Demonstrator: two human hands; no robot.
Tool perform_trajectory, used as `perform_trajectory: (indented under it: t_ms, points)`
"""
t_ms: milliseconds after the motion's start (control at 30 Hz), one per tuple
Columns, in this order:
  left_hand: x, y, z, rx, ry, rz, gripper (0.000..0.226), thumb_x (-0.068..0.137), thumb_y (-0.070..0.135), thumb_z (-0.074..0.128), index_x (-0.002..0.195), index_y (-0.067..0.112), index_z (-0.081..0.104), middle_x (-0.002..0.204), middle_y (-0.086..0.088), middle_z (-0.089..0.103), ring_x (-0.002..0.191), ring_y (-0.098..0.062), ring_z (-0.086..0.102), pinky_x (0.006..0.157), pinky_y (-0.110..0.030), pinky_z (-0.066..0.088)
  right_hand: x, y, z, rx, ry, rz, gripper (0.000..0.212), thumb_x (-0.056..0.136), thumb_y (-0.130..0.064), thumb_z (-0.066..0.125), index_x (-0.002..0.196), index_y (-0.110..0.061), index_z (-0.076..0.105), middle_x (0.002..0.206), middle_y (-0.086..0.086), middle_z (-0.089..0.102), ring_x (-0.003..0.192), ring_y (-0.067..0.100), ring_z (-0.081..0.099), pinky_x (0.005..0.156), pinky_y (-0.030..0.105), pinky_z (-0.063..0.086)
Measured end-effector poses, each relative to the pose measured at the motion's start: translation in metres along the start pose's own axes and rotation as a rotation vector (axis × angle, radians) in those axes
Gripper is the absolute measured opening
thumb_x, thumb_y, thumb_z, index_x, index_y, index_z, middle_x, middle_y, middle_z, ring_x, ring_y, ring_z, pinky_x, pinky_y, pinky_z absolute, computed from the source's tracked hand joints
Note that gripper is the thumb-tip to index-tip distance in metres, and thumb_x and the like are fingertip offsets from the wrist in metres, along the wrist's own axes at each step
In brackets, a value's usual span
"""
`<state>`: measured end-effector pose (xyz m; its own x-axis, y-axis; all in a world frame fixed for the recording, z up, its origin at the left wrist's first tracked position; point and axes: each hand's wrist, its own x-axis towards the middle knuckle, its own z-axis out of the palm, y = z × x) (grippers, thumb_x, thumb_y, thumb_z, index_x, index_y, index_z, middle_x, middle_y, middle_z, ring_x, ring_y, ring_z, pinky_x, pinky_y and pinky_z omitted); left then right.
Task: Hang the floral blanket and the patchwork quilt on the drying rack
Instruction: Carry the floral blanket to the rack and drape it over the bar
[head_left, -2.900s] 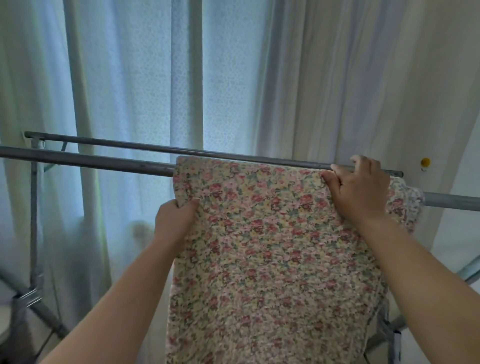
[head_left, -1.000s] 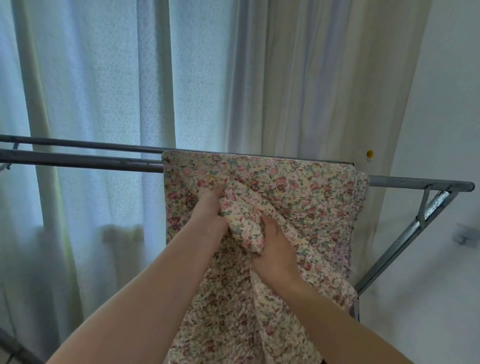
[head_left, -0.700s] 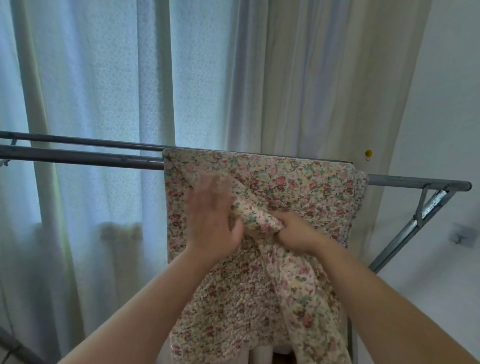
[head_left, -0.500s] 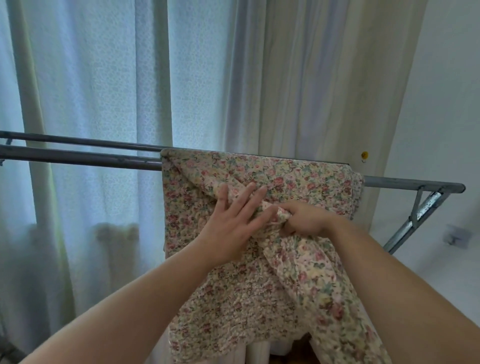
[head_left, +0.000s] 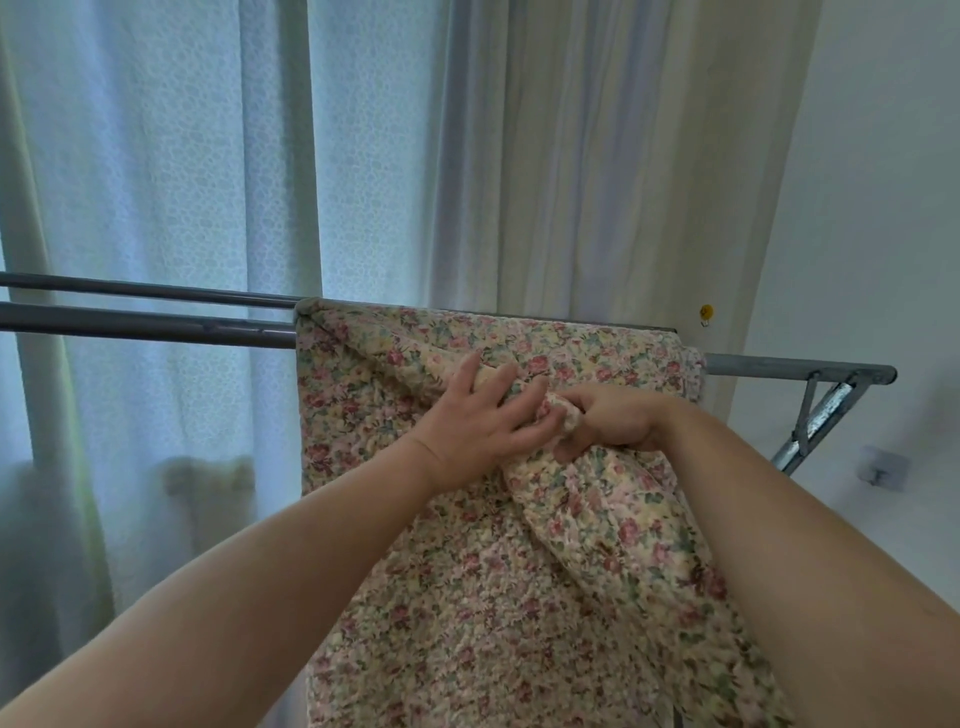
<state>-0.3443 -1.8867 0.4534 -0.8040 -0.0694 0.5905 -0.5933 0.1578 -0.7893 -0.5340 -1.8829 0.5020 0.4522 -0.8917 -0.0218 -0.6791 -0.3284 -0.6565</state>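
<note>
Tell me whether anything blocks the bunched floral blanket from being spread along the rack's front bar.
Nothing visible does. The floral blanket already drapes the drying rack; the right hand grips a bunched fold, the left hand lies open on it. The bar left of it is bare.

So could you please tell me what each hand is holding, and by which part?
The right hand grips a bunched fold of the floral blanket near its middle, below the rail. The left hand lies open on the blanket, gripping nothing.
</note>
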Motion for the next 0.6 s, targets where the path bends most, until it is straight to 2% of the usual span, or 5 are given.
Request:
perform_trajectory:
  t_ms: [100,233,367,433,600]
  points:
    - [0.004,-0.006,-0.008,-0.069,-0.193,0.009,0.04,0.068,0.025,0.067,0.108,0.024,0.063,0.103,-0.001,0.069,0.085,-0.027,0.064,0.077,-0.046,0.051,-0.004,0.004,0.003,-0.144,0.128,0.031,0.025,0.075,-0.017,0.074,0.093,-0.022,0.058,0.083,-0.003,0.058,0.067,0.01,0.053,0.059,0.028,0.043]
    - [0.014,-0.001,-0.011,-0.153,-0.422,-0.155,0.032,0.085,0.018,0.046,0.116,0.022,0.052,0.105,-0.001,0.063,0.094,-0.029,0.057,0.09,-0.046,0.04,-0.007,0.007,0.026,-0.489,0.488,0.073,0.035,0.086,-0.027,0.059,0.12,-0.021,0.054,0.12,0.004,0.059,0.103,0.024,0.056,0.082,0.032,0.046]
    - [0.03,0.0,-0.012,-0.319,-0.486,-0.38,0.032,0.084,0.019,0.046,0.114,0.025,0.054,0.109,-0.002,0.062,0.103,-0.03,0.055,0.091,-0.044,0.036,-0.018,0.002,0.067,-0.794,0.842,-0.008,0.029,0.09,-0.02,0.041,0.114,-0.011,0.056,0.115,0.01,0.057,0.105,0.029,0.05,0.09,0.047,0.042]
    - [0.035,-0.002,-0.011,-0.38,-0.477,-0.478,0.032,0.081,0.023,0.049,0.112,0.029,0.057,0.11,0.001,0.063,0.106,-0.028,0.055,0.088,-0.041,0.037,-0.022,0.003,0.089,-0.81,0.926,-0.079,0.045,0.087,-0.035,0.041,0.121,-0.009,0.052,0.12,0.012,0.057,0.11,0.031,0.051,0.095,0.054,0.038]
    - [0.04,-0.009,-0.01,-0.521,-0.489,-0.68,0.036,0.074,0.022,0.052,0.107,0.032,0.06,0.107,0.004,0.065,0.101,-0.025,0.057,0.08,-0.036,0.039,-0.022,0.037,0.092,-0.847,0.792,0.085,0.108,0.076,-0.054,0.06,0.14,-0.029,-0.023,0.15,0.01,0.021,0.136,0.031,0.019,0.104,0.068,0.007]
